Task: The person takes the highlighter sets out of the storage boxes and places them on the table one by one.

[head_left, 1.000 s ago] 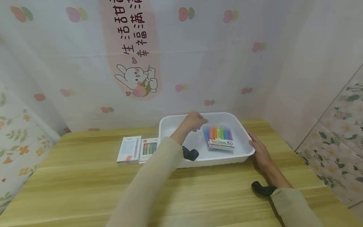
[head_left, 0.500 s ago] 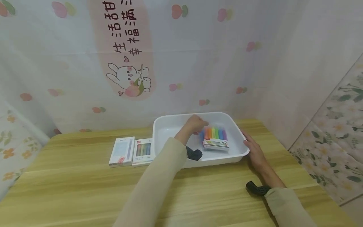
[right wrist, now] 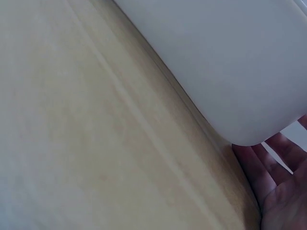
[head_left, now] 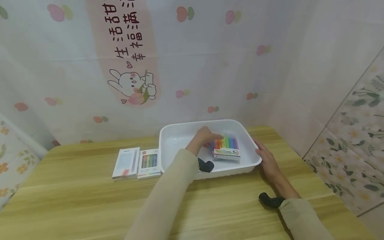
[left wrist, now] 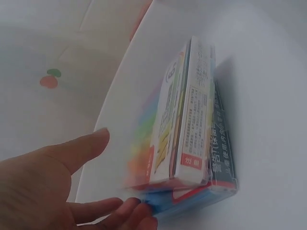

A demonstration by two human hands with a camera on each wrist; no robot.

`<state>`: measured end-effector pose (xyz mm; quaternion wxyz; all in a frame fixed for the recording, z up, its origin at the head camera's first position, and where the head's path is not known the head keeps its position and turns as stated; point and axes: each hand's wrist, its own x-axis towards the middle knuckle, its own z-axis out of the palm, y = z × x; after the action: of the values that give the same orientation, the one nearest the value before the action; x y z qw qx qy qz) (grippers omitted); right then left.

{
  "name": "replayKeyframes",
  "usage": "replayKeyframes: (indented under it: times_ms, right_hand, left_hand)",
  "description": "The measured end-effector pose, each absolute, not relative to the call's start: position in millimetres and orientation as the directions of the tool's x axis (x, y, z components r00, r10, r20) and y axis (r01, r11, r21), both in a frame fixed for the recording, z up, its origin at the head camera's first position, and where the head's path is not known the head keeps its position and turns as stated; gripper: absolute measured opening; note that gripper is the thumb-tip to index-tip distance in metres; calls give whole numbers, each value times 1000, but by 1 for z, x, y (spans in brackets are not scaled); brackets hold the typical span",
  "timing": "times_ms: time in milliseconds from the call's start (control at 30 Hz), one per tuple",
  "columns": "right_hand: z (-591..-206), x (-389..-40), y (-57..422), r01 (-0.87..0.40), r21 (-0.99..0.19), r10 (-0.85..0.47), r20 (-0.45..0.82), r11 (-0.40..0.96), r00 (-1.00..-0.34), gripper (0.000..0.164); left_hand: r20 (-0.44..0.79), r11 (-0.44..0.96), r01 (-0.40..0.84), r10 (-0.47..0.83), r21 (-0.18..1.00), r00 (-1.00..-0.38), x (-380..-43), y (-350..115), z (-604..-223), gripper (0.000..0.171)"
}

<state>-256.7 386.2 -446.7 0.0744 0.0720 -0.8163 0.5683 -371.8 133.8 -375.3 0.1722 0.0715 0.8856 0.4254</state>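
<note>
On the white tray (head_left: 174, 141), taken as a clock in the head view, the upper pack (head_left: 227, 152) of rainbow sticks lies at 3 o'clock, resting on the lower pack (left wrist: 223, 158). The upper pack's front bears a "6" and a red patch; its remaining print is blurred. The left wrist view shows a red block on its side that appears to read 注意, beside lines too small to read. The lower pack's black panel reads 警告, with 儿童使用 partly legible beneath; most of that pack is covered.

The left hand (head_left: 205, 136) reaches in at the packs' 9 o'clock end, thumb spread well away from the fingers, whose tips are at the lower pack's blue corner; whether they touch it is unclear.

At 4 o'clock the right hand (head_left: 270, 163) touches the tray's outer wall, fingers slightly parted; whether the thumb grips the rim cannot be told.

Outside, near 8 o'clock, stand side by side a white box (head_left: 127, 161) with a red sticker and a windowed box (head_left: 149, 163) with a red mark, both illegible. Toward 11, the curtain (head_left: 195, 56) shows 生活 and 幸福, upper characters cut off.
</note>
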Motion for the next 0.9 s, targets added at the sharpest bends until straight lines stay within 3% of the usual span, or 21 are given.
replayKeyframes:
  times_ms: [167,567,900]
  right_hand:
    - [-451,-254,382,-181,-923,-19,186,339,-982,53]
    - [-446,-256,382,-188,-913,1,202,361,-979,52]
    - [-441,-255,384,-141,-915,15,158,379,-987,53]
  left_hand:
    - [-243,678,20,291,735,-925,-368,138,-384,67]
    - [-263,758,67,305,648,-915,-365,147,-385,64]
    - [-284,757,-5,238,653,-929,-363,150,-380,68]
